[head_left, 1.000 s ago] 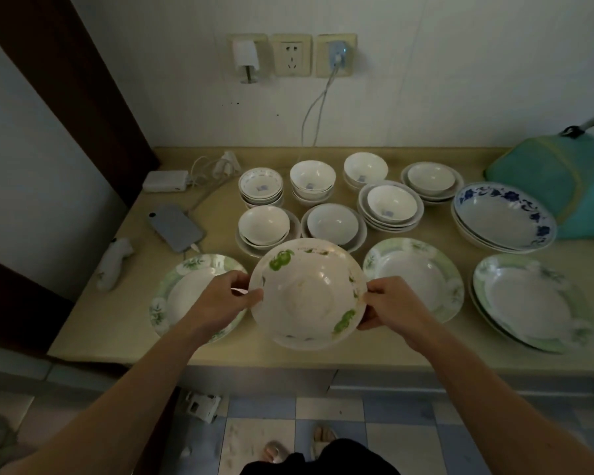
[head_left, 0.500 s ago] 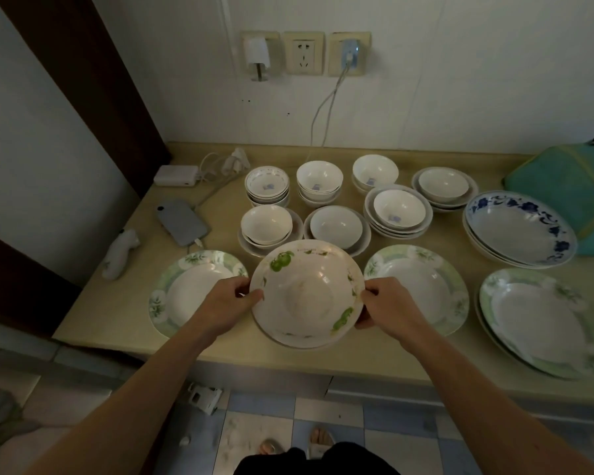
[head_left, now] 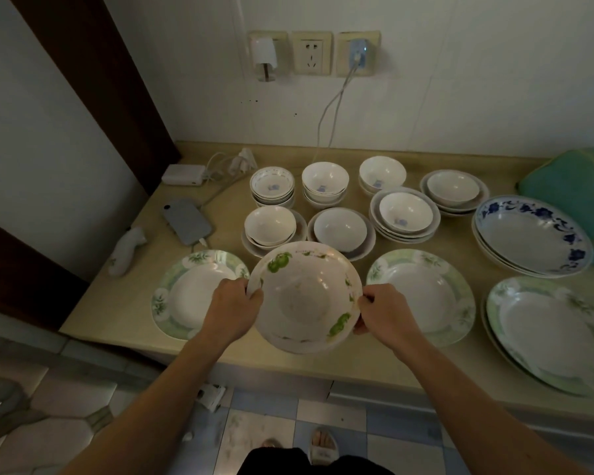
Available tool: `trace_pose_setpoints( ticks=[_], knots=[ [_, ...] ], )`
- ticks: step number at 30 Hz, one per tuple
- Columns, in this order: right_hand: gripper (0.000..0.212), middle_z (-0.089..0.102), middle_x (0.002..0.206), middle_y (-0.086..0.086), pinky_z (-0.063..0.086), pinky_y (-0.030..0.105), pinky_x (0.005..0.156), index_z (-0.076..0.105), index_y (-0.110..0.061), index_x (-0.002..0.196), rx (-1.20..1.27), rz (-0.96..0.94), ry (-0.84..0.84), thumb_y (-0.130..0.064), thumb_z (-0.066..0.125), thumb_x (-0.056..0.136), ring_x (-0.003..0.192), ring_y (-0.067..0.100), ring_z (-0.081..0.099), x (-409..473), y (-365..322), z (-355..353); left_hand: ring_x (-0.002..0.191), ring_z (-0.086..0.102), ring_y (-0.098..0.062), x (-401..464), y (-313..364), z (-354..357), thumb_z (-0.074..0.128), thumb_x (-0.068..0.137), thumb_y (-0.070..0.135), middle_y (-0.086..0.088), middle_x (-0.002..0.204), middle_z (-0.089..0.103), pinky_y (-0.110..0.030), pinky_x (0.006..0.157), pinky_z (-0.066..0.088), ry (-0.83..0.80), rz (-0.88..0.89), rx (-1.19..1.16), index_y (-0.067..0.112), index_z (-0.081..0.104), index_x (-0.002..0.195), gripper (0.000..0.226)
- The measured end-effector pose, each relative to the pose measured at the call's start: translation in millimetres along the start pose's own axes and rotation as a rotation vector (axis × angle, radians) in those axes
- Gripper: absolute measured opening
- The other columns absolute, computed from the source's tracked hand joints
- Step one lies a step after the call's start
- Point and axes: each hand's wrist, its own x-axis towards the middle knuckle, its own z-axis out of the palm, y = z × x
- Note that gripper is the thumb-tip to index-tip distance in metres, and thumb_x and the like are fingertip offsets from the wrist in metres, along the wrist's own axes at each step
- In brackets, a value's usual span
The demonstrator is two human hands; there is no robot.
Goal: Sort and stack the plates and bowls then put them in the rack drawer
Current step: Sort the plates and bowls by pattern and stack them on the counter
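- A person holds a large white bowl with green fruit print [head_left: 307, 296] by its rim, between two bare hands, just above the front edge of a beige surface [head_left: 124, 303].
- The left hand [head_left: 235, 308] curls around the bowl's left rim; the right hand [head_left: 383, 311] pinches the right rim, thumb on top.
- The bowl looks like glazed ceramic: stiff, fairly heavy, slick and breakable, so gripping opposite rims with both hands seems the safest hold.
- A green-rimmed plate [head_left: 192, 296] lies just left of the bowl and another [head_left: 422, 296] just right; small bowls on saucers [head_left: 271, 228] sit close behind.
- Free room appears mainly toward the person, over the tiled floor [head_left: 264, 419]; a drop there would likely shatter the bowl.
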Motion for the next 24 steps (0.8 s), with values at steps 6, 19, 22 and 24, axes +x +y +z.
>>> trace_pose_setpoints(
  ticks=[6,19,22,24],
  knots=[
    [0.032,0.073,0.071,0.013,0.064,0.037,0.063,0.072,-0.005,0.083,-0.043,-0.027,0.022,-0.009,0.046,0.102,0.064,0.029,0.073,0,2,3,0.091,0.059,-0.038,-4,4,-2,0.054,0.099,0.023,-0.021,0.088,0.067,-0.049,0.085,0.049,0.004,0.030,0.078,-0.002,0.068,0.091,0.029],
    [0.026,0.075,0.081,0.006,0.061,0.025,0.059,0.075,-0.023,0.091,0.167,0.032,-0.004,-0.015,0.053,0.101,0.076,0.023,0.073,6,13,5,0.094,0.060,-0.038,0,3,-6,0.049,0.102,0.029,-0.021,0.092,0.069,-0.048,0.088,0.050,-0.039,0.013,0.095,-0.001,0.071,0.095,0.038],
    [0.019,0.079,0.092,0.009,0.064,0.037,0.078,0.075,-0.018,0.100,0.405,0.156,-0.071,-0.017,0.056,0.102,0.087,0.027,0.076,9,14,1,0.092,0.065,-0.033,8,1,-11,0.047,0.103,0.032,-0.015,0.090,0.072,-0.045,0.086,0.050,-0.077,-0.070,-0.087,0.005,0.070,0.086,0.039],
    [0.022,0.079,0.095,0.012,0.062,0.045,0.086,0.075,-0.010,0.104,0.554,0.231,-0.116,-0.019,0.055,0.103,0.092,0.031,0.076,9,13,1,0.096,0.066,-0.031,15,3,-12,0.046,0.103,0.034,-0.013,0.097,0.073,-0.047,0.093,0.052,-0.172,-0.204,-0.343,0.009,0.068,0.088,0.036]
  ],
)
